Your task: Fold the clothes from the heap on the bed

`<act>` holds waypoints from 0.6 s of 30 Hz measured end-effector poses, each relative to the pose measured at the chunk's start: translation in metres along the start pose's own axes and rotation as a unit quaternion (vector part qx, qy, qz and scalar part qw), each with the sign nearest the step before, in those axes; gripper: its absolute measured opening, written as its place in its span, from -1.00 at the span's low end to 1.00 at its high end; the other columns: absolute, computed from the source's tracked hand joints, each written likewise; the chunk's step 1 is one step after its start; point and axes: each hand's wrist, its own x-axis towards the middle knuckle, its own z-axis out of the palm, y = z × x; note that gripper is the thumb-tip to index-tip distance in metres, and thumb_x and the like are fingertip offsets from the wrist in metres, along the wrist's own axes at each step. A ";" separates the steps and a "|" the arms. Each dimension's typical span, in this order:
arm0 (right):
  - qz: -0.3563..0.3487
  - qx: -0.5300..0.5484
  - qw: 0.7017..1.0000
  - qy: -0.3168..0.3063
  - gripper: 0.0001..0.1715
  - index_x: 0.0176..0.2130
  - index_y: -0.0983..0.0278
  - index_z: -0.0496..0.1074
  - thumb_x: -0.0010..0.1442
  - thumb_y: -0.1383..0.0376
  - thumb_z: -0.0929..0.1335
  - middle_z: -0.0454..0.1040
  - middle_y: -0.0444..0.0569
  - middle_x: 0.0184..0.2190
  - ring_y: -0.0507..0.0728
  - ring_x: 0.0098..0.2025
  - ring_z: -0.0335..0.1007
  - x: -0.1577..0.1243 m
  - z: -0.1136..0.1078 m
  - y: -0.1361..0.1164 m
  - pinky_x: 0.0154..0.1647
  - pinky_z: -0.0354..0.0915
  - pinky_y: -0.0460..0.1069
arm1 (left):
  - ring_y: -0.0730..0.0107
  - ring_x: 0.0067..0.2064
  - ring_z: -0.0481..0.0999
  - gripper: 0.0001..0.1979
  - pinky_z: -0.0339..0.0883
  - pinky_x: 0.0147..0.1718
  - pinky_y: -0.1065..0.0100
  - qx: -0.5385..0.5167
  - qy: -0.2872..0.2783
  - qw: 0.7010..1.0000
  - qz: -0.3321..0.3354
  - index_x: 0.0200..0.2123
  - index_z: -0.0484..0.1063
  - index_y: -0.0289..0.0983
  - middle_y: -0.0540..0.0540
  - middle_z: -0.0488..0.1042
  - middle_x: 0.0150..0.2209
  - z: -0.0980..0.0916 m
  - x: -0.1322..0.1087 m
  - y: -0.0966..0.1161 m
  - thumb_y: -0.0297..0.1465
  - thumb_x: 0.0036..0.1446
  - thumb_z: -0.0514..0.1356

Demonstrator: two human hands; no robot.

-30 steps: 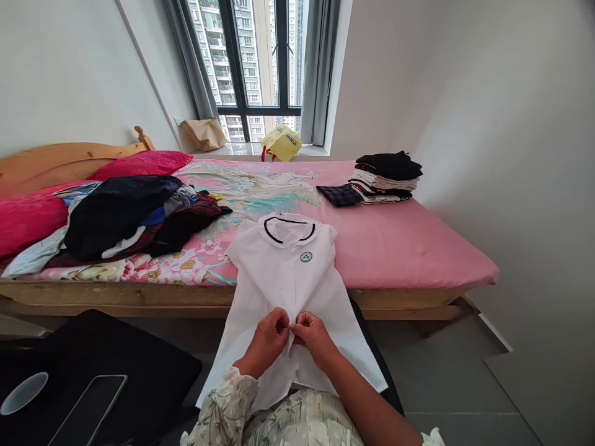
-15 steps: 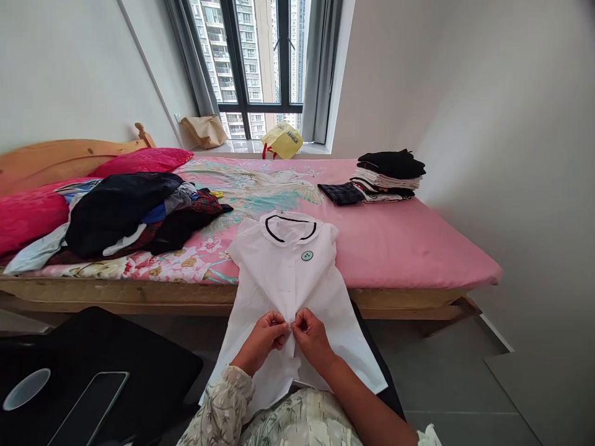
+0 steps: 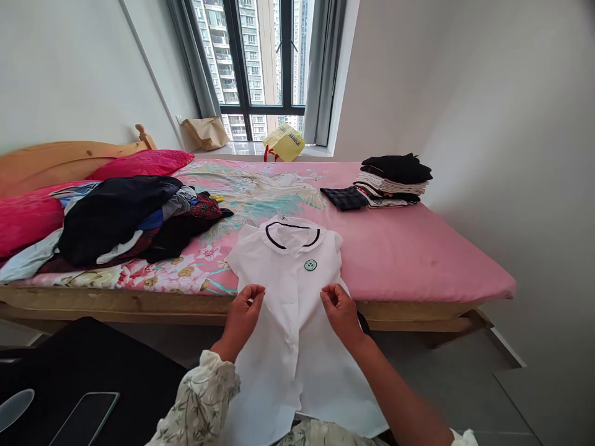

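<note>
A white short-sleeved shirt [image 3: 279, 316] with a black-trimmed collar and a round green badge lies front up, its collar end on the bed and its lower part over my lap. Its front is buttoned along the middle. My left hand [image 3: 242, 314] pinches the cloth at the left of the chest, thumb against fingers. On the opposite side, just below the badge, my right hand [image 3: 343, 311] is closed in a like pinch on the shirt. Folds run from both hands down toward the middle. The exact grip under the fingertips is hard to see.
Left on the bed [image 3: 418, 260] lies a heap of loose clothes [image 3: 121, 210] beside pink pillows [image 3: 144, 164]. A folded stack [image 3: 395, 176] stands at the right. A phone [image 3: 86, 418] rests on a black surface at lower left. Bags [image 3: 286, 144] sit by the window.
Both hands have left the lower button, where they were together, and moved apart and up to the two sides of the shirt's chest. The view has shifted slightly.
</note>
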 end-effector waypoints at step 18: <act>0.020 -0.294 0.929 -0.223 -0.63 -0.20 0.32 0.44 -0.08 0.51 0.34 0.48 0.01 -0.42 0.11 -0.38 0.36 0.196 0.076 0.019 -0.36 0.07 -0.05 | 0.24 -0.21 0.50 -0.55 0.34 -0.18 0.27 0.311 -0.220 0.912 0.150 -0.11 0.48 -0.19 -0.14 0.44 -0.21 0.052 0.171 -0.002 -0.60 -0.08 0.08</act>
